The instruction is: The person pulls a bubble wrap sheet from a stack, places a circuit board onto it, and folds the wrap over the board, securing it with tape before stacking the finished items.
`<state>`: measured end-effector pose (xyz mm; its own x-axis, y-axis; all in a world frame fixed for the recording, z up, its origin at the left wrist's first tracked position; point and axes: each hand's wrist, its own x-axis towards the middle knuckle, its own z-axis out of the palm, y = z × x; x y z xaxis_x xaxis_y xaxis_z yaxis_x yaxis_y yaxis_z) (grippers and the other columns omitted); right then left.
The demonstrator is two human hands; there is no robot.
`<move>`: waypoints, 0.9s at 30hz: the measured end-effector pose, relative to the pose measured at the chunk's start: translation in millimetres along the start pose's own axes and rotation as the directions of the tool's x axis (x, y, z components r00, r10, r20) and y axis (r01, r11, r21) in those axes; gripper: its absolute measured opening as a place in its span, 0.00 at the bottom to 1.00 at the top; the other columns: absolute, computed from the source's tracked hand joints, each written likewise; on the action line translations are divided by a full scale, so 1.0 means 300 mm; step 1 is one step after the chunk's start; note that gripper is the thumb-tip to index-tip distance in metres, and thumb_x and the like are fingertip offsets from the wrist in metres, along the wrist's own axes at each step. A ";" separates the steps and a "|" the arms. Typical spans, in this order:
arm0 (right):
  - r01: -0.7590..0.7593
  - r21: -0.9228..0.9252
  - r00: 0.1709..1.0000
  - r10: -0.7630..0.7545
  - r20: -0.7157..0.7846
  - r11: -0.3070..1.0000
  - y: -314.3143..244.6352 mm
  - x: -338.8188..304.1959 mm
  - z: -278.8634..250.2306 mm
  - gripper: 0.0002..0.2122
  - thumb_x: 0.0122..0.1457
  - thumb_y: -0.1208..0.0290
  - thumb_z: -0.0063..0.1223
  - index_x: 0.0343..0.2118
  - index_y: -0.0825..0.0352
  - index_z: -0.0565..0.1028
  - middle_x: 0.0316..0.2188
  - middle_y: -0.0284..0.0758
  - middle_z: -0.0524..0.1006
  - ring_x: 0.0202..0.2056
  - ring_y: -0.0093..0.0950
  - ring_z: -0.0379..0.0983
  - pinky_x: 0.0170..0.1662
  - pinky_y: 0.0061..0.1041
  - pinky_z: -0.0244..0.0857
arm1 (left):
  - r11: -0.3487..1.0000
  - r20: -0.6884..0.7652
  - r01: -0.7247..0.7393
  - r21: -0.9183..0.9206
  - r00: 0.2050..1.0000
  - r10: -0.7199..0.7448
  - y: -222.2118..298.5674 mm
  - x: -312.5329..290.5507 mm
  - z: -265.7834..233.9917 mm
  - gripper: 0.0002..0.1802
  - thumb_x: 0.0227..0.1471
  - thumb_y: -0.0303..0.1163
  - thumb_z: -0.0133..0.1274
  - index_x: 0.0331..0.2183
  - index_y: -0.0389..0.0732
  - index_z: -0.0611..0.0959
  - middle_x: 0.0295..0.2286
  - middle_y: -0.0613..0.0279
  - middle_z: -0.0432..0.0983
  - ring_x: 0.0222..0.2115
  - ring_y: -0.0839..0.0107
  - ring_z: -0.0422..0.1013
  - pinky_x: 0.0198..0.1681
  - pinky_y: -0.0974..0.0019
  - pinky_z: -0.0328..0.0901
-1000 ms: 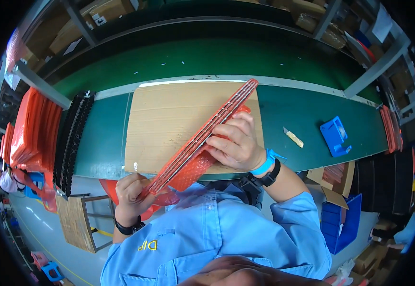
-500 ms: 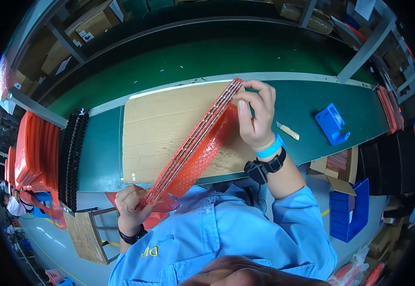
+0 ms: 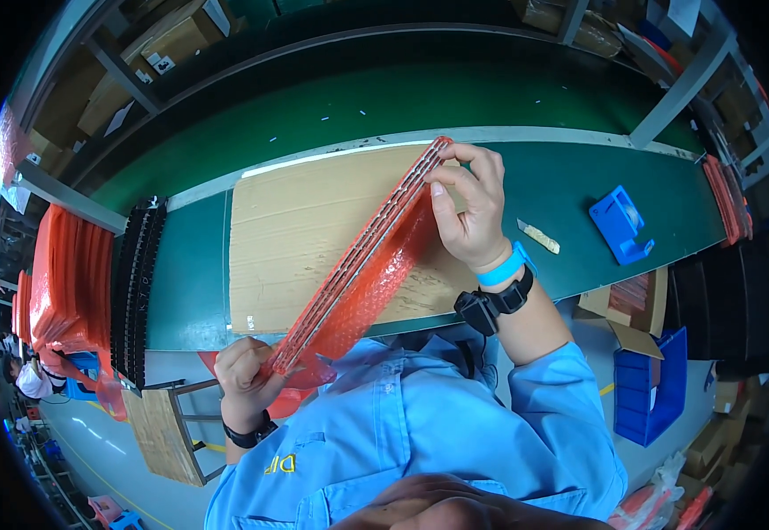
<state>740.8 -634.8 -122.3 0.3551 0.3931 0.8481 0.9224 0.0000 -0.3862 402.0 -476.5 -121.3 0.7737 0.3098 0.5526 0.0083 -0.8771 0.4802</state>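
Head view: the only view
Left hand (image 3: 245,369): fingers clamped on the near end of a long stack of trays (image 3: 362,256), partly in a red bubble bag (image 3: 376,283)
Right hand (image 3: 471,208): fingers pinched together on the far end of the stack, just above the bag's edge
Stack: held slanted above the cardboard sheet (image 3: 305,230), not lying on it
Beyond the right fingers: small knife (image 3: 539,236) and blue holder (image 3: 619,223) on the green table (image 3: 570,177)
Beside the left fingers: pile of red bags (image 3: 71,278) and black trays (image 3: 137,283)
Progress: it seems the bag covers most of the stack; the far end looks still bare, so pulling up and closing remain
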 end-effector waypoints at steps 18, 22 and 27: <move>0.036 -0.037 0.999 -0.034 0.041 0.999 -0.003 0.007 -0.007 0.03 0.53 0.74 0.54 0.31 0.63 0.78 0.39 0.34 0.77 0.43 0.36 0.67 0.49 0.33 0.59 | 1.000 0.050 -0.021 -0.005 0.999 0.021 0.010 0.013 -0.014 0.19 0.30 0.31 0.75 0.24 0.36 0.80 0.17 0.59 0.72 0.16 0.66 0.70 0.18 0.67 0.61; 0.045 -0.045 0.998 -0.043 0.048 0.998 0.000 0.008 -0.007 0.03 0.53 0.74 0.55 0.31 0.63 0.78 0.38 0.34 0.78 0.42 0.36 0.68 0.48 0.33 0.59 | 1.000 0.051 -0.024 -0.004 0.998 0.025 0.006 0.010 -0.016 0.18 0.30 0.30 0.74 0.24 0.36 0.80 0.17 0.59 0.72 0.17 0.66 0.70 0.18 0.67 0.61; 0.052 -0.056 0.997 -0.049 0.062 0.997 0.000 0.008 -0.009 0.03 0.54 0.74 0.55 0.31 0.62 0.78 0.39 0.34 0.78 0.41 0.35 0.68 0.48 0.33 0.58 | 1.000 0.057 -0.019 -0.011 0.998 0.020 0.006 0.009 -0.016 0.17 0.29 0.29 0.72 0.24 0.36 0.81 0.17 0.59 0.72 0.17 0.65 0.70 0.18 0.66 0.61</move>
<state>742.1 -636.3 -119.3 0.2996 0.4491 0.8418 0.9467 -0.0309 -0.3205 400.9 -475.4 -115.7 0.8085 0.2710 0.5224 -0.0134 -0.8790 0.4767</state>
